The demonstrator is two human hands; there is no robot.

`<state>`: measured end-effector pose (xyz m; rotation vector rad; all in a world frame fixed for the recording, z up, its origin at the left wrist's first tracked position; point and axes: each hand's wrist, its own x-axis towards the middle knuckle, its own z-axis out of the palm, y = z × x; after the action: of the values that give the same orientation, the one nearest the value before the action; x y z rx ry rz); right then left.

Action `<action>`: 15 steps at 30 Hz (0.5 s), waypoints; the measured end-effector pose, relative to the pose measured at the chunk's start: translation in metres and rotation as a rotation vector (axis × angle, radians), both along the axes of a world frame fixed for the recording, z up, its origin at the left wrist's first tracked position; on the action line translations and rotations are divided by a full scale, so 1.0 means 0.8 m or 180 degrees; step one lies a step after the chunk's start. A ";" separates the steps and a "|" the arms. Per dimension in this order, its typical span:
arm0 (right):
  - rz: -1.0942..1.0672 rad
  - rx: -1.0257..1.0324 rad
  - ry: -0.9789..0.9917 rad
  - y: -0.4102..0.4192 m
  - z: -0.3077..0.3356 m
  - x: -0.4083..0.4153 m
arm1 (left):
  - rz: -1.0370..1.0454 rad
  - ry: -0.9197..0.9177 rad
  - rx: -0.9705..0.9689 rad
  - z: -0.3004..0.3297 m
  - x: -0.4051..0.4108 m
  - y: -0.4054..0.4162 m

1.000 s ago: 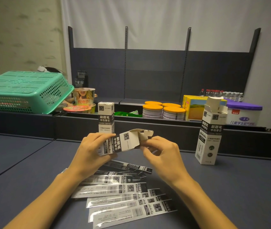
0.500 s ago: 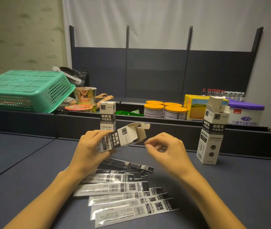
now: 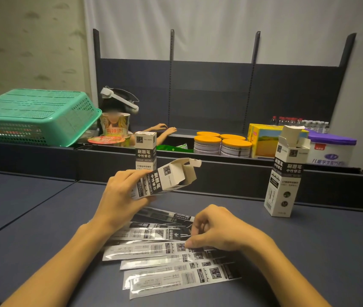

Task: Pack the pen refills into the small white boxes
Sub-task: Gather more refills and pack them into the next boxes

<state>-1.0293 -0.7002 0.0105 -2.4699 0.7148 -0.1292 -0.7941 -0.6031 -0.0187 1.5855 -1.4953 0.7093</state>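
The left hand (image 3: pixel 124 193) holds a small white box (image 3: pixel 164 179) above the table, with fingers and thumb curled around its lower part. The box lies tilted, almost on its side, and its open end with the flaps points to the right and a little up. The right hand (image 3: pixel 217 231) is low over the pile of pen refills (image 3: pixel 171 260) on the dark blue table (image 3: pixel 309 251); its thumb and curled fingers pinch the right end of one refill packet (image 3: pixel 149 249) in the middle of the pile. The refills are in flat long packets, spread like a fan, one partly over another, just in front of the person. A second white box (image 3: pixel 286 176) stands upright at the right on the table, its top flaps open. A third white box (image 3: pixel 145 150) stands upright behind the left hand, and its top looks closed. Further back there are a green basket (image 3: pixel 36 116), upside down, and cans with orange lids (image 3: pixel 222 144)
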 end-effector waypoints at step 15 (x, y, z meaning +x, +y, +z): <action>0.0127 0.0229 -0.0043 -0.002 0.005 -0.007 | -0.0019 0.0035 0.0012 0.004 -0.005 0.003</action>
<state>-1.0351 -0.7017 0.0148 -2.4109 0.6527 -0.1033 -0.7981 -0.6005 -0.0153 1.5847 -1.4935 0.6937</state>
